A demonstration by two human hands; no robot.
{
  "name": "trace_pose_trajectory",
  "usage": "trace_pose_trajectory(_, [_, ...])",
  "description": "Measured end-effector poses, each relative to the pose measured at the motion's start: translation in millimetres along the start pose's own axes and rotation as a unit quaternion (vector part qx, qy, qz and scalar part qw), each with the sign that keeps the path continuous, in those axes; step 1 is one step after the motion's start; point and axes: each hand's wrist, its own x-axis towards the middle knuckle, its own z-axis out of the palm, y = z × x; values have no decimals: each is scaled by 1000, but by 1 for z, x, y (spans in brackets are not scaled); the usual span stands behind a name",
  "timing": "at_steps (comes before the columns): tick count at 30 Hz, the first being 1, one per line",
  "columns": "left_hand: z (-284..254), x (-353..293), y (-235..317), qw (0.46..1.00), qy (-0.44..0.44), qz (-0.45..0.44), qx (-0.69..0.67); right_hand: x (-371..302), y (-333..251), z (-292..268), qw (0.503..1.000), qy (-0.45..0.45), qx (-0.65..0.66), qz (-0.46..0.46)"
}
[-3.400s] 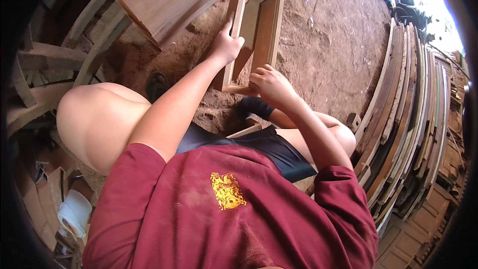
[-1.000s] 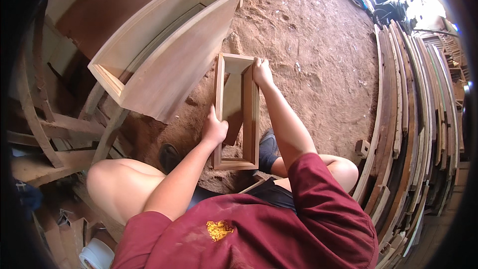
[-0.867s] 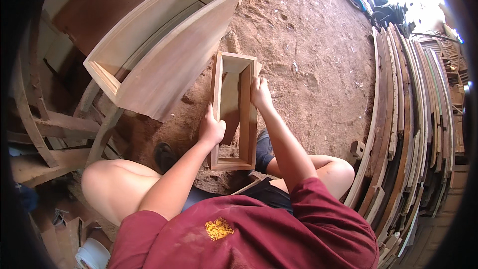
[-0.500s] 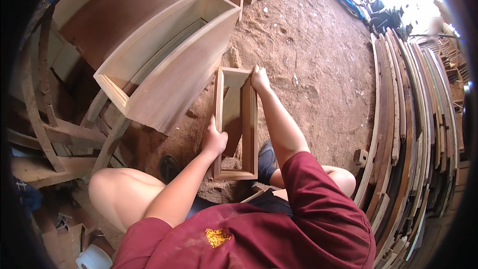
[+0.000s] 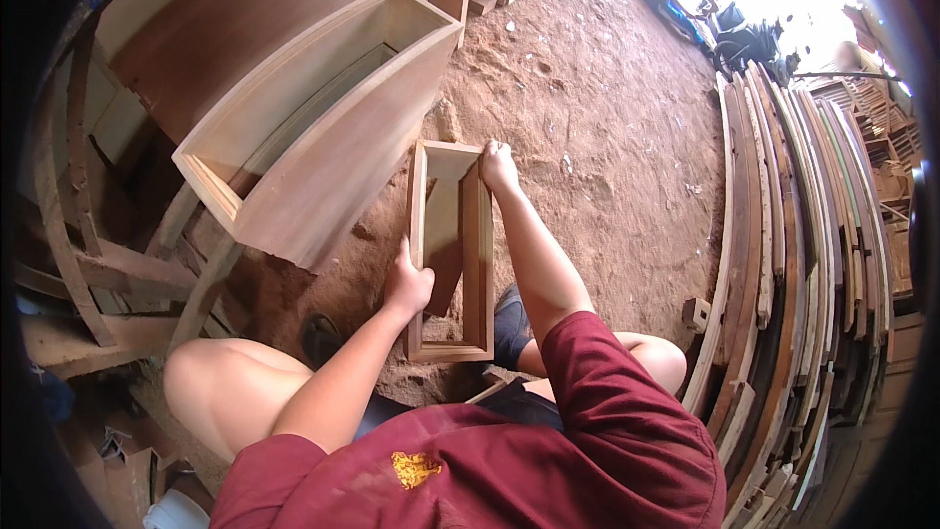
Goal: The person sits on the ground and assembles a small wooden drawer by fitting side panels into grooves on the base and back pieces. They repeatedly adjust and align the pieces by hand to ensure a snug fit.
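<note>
A narrow, open rectangular wooden box frame [image 5: 477, 264] stands lengthwise between my hands, just above my lap. My left hand [image 5: 408, 286] grips its left side near the lower half, the thumb over the rim. At the far right corner, my right hand [image 5: 499, 168] is closed around the edge. Through the opening a reddish-brown surface and a paler one show; whether they belong to the frame I cannot tell. Beyond my left hand, a larger open wooden case [image 5: 343, 152] sits tilted, its pale inside facing up.
Wooden furniture parts [image 5: 235, 29] stand behind the case, with curved-looking supports [image 5: 73, 196] at left. Long boards [image 5: 774, 264] are stacked at right, a small wood block [image 5: 696, 313] beside them. Sandy ground [image 5: 617, 167] lies between. Dark bags [image 5: 749, 39] lie far right.
The whole view has shifted slightly, so everything sits a little lower and further left. Both hands keep the same grip on the box frame.
</note>
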Motion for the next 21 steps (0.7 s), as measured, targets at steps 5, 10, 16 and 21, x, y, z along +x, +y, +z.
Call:
trace_pose_trajectory(5, [5,-2,-4,1000,6,17,5,-41,46,10,1000,15,-9,-23])
trace_pose_trajectory(10, [-3,-10,10,1000,-11,2,9,-52,47,6,994,6,-43,-99])
trace_pose_trajectory(16, [10,9,-10,999,13,36,-1,19,14,-6,999,-21,29,-10])
trace_pose_trajectory(21, [11,11,-25,995,66,69,16,-40,12,6,986,-16,165,-11])
